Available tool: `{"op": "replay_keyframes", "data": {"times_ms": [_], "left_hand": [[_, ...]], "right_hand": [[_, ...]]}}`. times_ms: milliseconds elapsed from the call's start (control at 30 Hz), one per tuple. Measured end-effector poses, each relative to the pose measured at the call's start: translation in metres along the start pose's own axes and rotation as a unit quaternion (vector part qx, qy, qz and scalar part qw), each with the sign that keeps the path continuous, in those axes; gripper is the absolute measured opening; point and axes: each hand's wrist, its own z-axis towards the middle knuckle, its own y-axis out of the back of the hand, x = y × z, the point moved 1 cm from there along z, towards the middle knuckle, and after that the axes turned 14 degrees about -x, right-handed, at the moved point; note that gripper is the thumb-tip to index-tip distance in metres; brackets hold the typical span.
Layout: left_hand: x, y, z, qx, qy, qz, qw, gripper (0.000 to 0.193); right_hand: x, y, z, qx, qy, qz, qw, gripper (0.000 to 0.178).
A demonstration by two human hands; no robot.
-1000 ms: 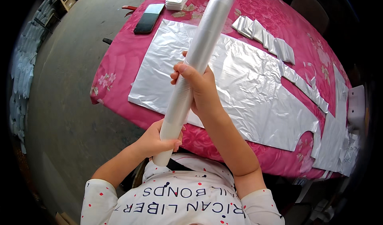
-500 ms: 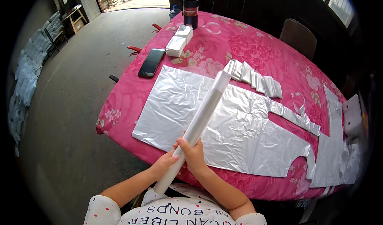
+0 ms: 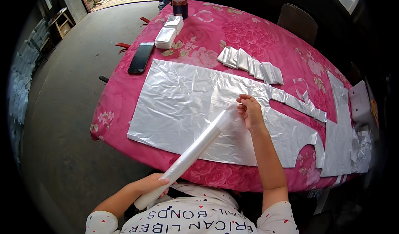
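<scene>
A long, rolled tube of whitish plastic film slants across the front of me. Near its lower end my left hand is wrapped round it. My right hand is at the far end, fingers bent and pinched at the film's edge there. Beneath the far part of the roll, a stack of flat silvery plastic bags with cut-out handles lies on the table. Behind it sits a row of small folded plastic packets.
A pink flowered cloth covers the table. Toward the far left are a phone, stacked folded packets and a dark bottle. More plastic bags and a white box are at the right. A chair stands behind.
My right hand has moved from the roll's lower part up to its far end. The roll has tilted lower to the left, with my left hand still round it. The view has shifted slightly.
</scene>
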Motion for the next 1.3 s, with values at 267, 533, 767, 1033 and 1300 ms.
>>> {"op": "replay_keyframes", "data": {"times_ms": [267, 533, 767, 1033, 1300], "left_hand": [[0.012, -0.001, -0.002, 0.028, 0.002, -0.062, 0.998, 0.056], [0.010, -0.006, 0.001, 0.028, 0.007, -0.039, 0.999, 0.064], [0.002, 0.013, -0.021, 0.013, 0.051, 0.076, 0.996, 0.056], [-0.084, -0.015, -0.011, 0.030, -0.106, 0.425, 0.898, 0.051], [-0.158, -0.086, 0.068, -0.186, -0.578, 0.603, 0.517, 0.036]], "right_hand": [[0.012, -0.009, -0.027, 0.199, 0.013, -0.319, 0.927, 0.020], [0.020, 0.005, -0.022, 0.211, 0.044, -0.340, 0.915, 0.015], [0.068, 0.139, 0.067, -0.082, 0.216, -0.376, 0.897, 0.017], [0.059, 0.134, 0.063, -0.007, 0.203, -0.343, 0.917, 0.016], [0.039, 0.047, 0.051, 0.101, 0.223, -0.326, 0.913, 0.017]]}}
